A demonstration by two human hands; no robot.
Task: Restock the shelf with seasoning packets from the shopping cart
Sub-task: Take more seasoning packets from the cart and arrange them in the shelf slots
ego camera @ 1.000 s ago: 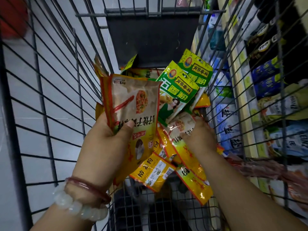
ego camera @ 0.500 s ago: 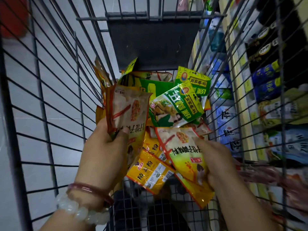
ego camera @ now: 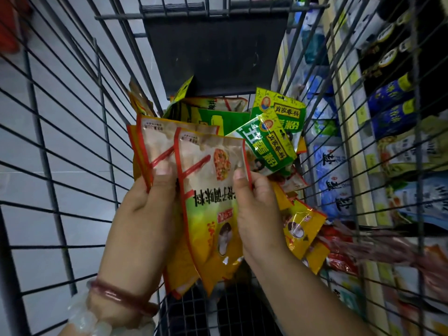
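Above the shopping cart, thin, light, slippery-looking seasoning packets are being pinched at their edges by the left hand at nine o'clock and the right hand at three o'clock.

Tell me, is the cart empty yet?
No. Green packets and yellow packets lie inside the cart, beyond the packets in both hands.

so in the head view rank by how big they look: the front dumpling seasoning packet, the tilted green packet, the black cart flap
1. black cart flap
2. front dumpling seasoning packet, though it is nearest the camera
3. tilted green packet, partly hidden
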